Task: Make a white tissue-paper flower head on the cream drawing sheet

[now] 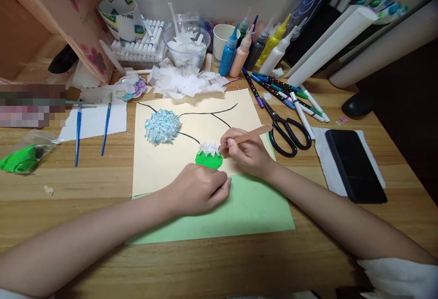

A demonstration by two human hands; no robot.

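A cream paper sheet (160,162) lies on a light green sheet (253,212) on the wooden desk. Black lines are drawn on the cream sheet, which carries a blue-and-white tissue puff (162,126) and a green paper circle (208,160) with white tissue bits (209,148) along its top. My right hand (248,153) is closed on a wooden stick (255,133), whose tip meets the white tissue. My left hand (200,188) rests curled on the cream sheet's lower edge, fingers closed; whether they hold anything is hidden.
Black scissors (287,130) and several markers (287,93) lie right of the sheets. Paint bottles (253,48), a cup (221,39), a bowl of tissue (185,45) and loose tissue scraps (185,82) stand behind. Two brushes (92,125), a palette (130,87), a black phone (356,166).
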